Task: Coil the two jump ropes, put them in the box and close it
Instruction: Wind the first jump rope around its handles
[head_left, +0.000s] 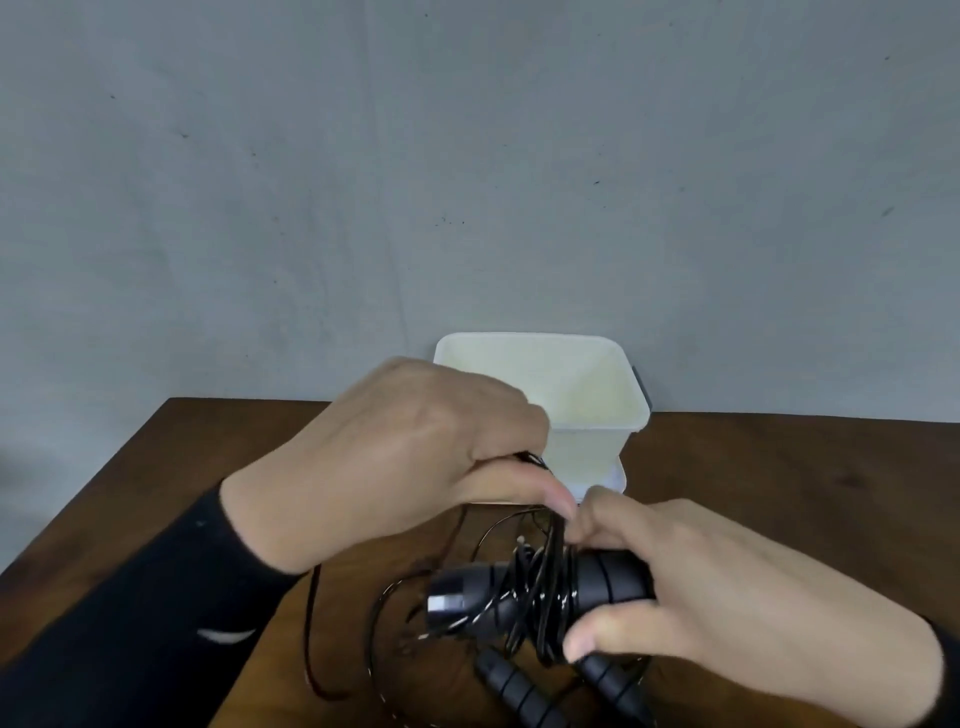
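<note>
My right hand (701, 587) grips the black handles of a jump rope (602, 582), with thin black cord wound round them. My left hand (415, 457) pinches a strand of that cord just above the handles, thumb and fingers curled. Below them, two more black ribbed handles of the second jump rope (524, 691) lie on the table, with loose cord (317, 649) looping to the left. Behind my hands, at the table's far edge, stands the white plastic box (597, 384), open and showing nothing inside. A white lid (613, 480) seems to lie under it.
The brown wooden table (779, 478) stretches to both sides, its far edge against a grey wall (467, 182). My black sleeve (130, 623) crosses the table's left front corner.
</note>
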